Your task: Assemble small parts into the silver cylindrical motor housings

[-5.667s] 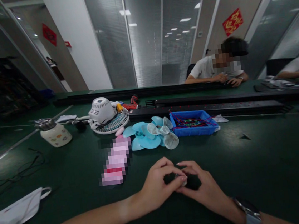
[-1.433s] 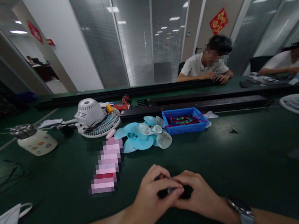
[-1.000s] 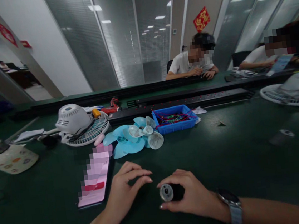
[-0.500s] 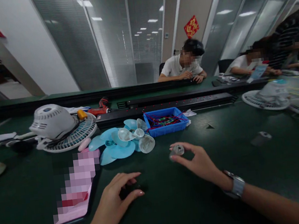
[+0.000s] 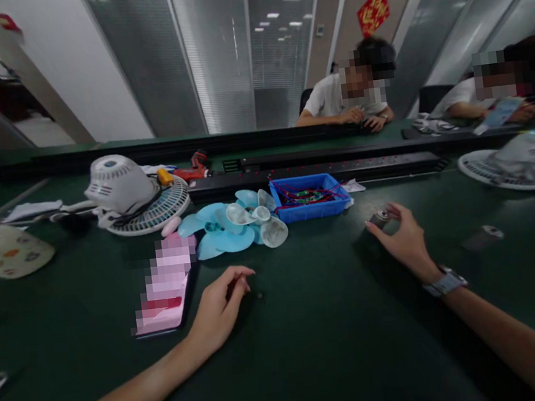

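Observation:
My right hand (image 5: 404, 239) grips a short grey metal cylinder (image 5: 381, 216) between thumb and fingers, just over the table right of the blue bin. The cylinder tilts, and its round end with a central hole faces up. A similar grey cylinder (image 5: 483, 238) rests on the table further right. My left hand (image 5: 219, 309) hovers over the table with its fingers curled and the thumb drawn in against them; I see nothing between them. A tiny ring-like piece (image 5: 260, 296) lies just right of its fingertips.
Blue and clear fan blades (image 5: 227, 227) lie beside a blue bin (image 5: 311, 208) of wired circuit boards. A phone (image 5: 164, 289) is left of them. Fan assemblies (image 5: 124, 191) stand at both sides. Black rails (image 5: 322, 173) cross the table; a person (image 5: 348, 101) sits opposite.
My right hand has moved right with the grey cylinder, lowering it towards the table. My left hand's fingers have drawn together, and the tiny piece now shows outside them. The view has shifted.

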The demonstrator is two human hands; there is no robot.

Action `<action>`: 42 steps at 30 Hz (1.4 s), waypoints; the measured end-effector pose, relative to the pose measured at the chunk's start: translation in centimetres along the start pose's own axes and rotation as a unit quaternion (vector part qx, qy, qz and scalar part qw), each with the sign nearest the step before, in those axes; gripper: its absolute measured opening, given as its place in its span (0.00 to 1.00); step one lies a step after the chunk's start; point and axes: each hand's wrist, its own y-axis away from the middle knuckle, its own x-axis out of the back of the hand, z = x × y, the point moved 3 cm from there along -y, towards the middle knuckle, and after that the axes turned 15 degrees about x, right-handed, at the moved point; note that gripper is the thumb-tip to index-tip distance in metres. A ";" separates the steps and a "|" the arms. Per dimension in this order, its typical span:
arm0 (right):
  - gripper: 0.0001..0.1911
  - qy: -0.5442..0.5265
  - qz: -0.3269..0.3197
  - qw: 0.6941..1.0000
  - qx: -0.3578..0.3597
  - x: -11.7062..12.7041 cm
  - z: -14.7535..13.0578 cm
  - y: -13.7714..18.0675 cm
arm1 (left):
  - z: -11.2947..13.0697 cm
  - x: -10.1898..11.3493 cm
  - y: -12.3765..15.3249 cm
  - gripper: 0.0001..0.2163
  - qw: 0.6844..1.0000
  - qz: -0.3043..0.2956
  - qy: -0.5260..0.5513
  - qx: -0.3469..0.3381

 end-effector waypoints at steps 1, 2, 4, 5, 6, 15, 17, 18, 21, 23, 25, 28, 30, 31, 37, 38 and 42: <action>0.40 0.035 0.031 0.998 0.038 0.6 -1.9 0.0 | -0.1 0.0 0.0 0.12 1.000 0.000 0.004 0.001; 0.39 0.052 0.045 0.994 0.085 1.0 -4.1 0.1 | -0.1 0.0 0.1 0.12 1.000 -0.002 0.007 0.002; 0.28 0.010 0.008 0.982 0.186 1.3 -9.3 0.6 | -0.2 -0.1 0.0 0.12 1.000 -0.001 0.013 -0.001; 0.21 -0.043 -0.067 0.967 0.241 0.9 -12.0 1.1 | -0.3 -0.1 0.0 0.11 1.000 0.000 0.015 -0.004; 0.18 -0.101 -0.151 0.946 0.270 0.3 -14.4 1.8 | -0.3 -0.1 -0.1 0.11 1.000 0.001 0.016 -0.007; 0.13 -0.244 -0.389 0.850 0.260 -7.3 -22.2 4.6 | 0.2 -0.2 0.1 0.10 0.999 0.013 0.020 -0.026; 0.11 -0.271 -0.365 0.856 0.248 -6.9 -21.6 4.0 | 0.2 -0.2 0.2 0.10 1.000 0.011 0.016 -0.024; 0.11 -0.282 -0.345 0.863 0.240 -6.3 -20.8 3.5 | 0.2 -0.1 0.2 0.10 1.000 0.008 0.015 -0.022; 0.11 -0.242 -0.224 0.917 0.224 -3.0 -16.3 1.1 | 0.2 -0.1 0.2 0.10 1.000 -0.002 0.017 -0.015; 0.13 -0.135 -0.094 0.962 0.217 -0.4 -11.8 -0.6 | 0.2 -0.1 0.2 0.10 1.000 -0.004 0.020 -0.012; 0.15 -0.008 0.014 0.979 0.204 1.6 -7.1 -1.8 | 0.2 -0.1 0.1 0.10 1.000 -0.005 0.018 -0.013; 0.19 0.091 0.058 0.977 0.183 2.9 -1.5 -2.4 | 0.2 -0.1 0.0 0.10 1.000 -0.002 0.011 -0.013; 0.21 0.101 0.037 0.981 0.160 2.8 0.7 -2.1 | 0.2 -0.1 0.0 0.10 1.000 0.001 0.008 -0.008; 0.22 0.102 0.022 0.985 0.140 2.7 1.5 -1.9 | 0.2 -0.1 0.0 0.10 1.000 0.001 0.007 -0.006; 0.26 0.093 -0.025 0.994 0.043 1.8 3.3 -1.0 | 0.4 -0.1 0.2 0.10 1.000 0.005 0.008 -0.016; 0.27 0.090 -0.028 0.995 0.043 1.7 3.3 -1.0 | 0.4 -0.1 0.2 0.10 1.000 0.005 0.009 -0.016; 0.28 0.083 -0.034 0.995 0.033 1.7 3.1 -1.4 | 0.3 -0.1 0.2 0.10 1.000 -0.002 0.012 -0.010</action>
